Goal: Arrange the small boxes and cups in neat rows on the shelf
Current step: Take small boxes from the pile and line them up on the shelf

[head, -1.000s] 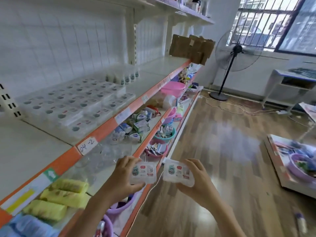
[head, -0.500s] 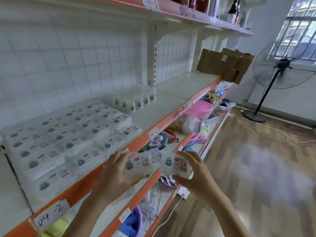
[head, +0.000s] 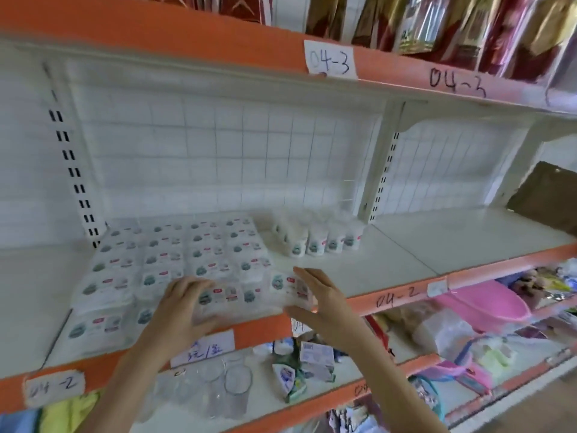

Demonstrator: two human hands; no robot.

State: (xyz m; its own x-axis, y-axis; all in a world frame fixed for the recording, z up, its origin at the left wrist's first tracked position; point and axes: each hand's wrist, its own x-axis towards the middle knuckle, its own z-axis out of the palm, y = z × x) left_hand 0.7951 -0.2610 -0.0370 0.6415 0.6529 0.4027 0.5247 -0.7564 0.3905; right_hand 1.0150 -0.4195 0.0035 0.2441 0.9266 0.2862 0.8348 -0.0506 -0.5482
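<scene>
Several small clear boxes (head: 175, 260) with green and red labels lie in rows on the white shelf (head: 390, 260) marked 04-2. A group of small white cups (head: 324, 242) stands to their right, near the back. My left hand (head: 184, 307) grips one small box (head: 221, 296) at the front of the rows. My right hand (head: 321, 301) holds a second small box (head: 288, 287) at the right end of the front row, fingers along its side and thumb under it. Both boxes are at the shelf's front edge.
The orange shelf edge (head: 406, 298) runs below my hands. On the shelf below stand clear glasses (head: 237, 381), small packets (head: 315, 357) and a pink basin (head: 487, 301). Bare shelf lies right of the cups. A cardboard piece (head: 546, 198) leans at the far right.
My view has turned up and towards the shelf. Both hands have carried their boxes from in front of the shelf edge up to the front row of boxes.
</scene>
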